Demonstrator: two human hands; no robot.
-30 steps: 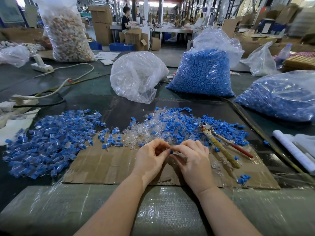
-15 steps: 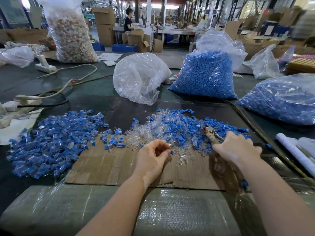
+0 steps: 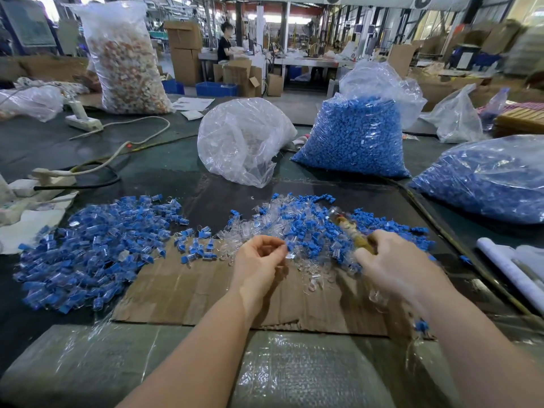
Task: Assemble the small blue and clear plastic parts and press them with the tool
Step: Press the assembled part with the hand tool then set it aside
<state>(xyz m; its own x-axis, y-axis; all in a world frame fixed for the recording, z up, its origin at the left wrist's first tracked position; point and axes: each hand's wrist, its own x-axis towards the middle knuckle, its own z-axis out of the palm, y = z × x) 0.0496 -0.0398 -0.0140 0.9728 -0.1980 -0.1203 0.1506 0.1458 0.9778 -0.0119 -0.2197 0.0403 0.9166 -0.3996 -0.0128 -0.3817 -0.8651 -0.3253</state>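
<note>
left hand (image 3: 259,262): fingers curled in, tips pinched on a small part (image 3: 290,251) — blue on top, clear below — held just over the cardboard (image 3: 176,293)
right hand (image 3: 394,260): curled around the tool (image 3: 351,231), gripping its yellowish handle; all blurry, so i cannot tell how the fingers sit
tool: its metal tip points away from the person, over the mixed pile (image 3: 297,225); i cannot tell if it touches the pile
mixed pile: loose blue and clear bits, on the far edge of the cardboard, right past both hands
joined pile (image 3: 94,251): a big heap of blue bits with clear bits on them, on the left, spilling from the dark table (image 3: 164,160) onto the cardboard
stray clear bits (image 3: 313,285): a few on the cardboard between the two hands
clear bag (image 3: 241,142): crinkly, mostly see-through, behind the mixed pile
blue bag (image 3: 353,136): full of blue bits, upright, just right of the clear bag
second blue bag (image 3: 482,181): lying low at the far right
tall bag (image 3: 126,57): pale orange and white bits, back left
white cords (image 3: 129,139): on the table at the left, well apart from the hands
</note>
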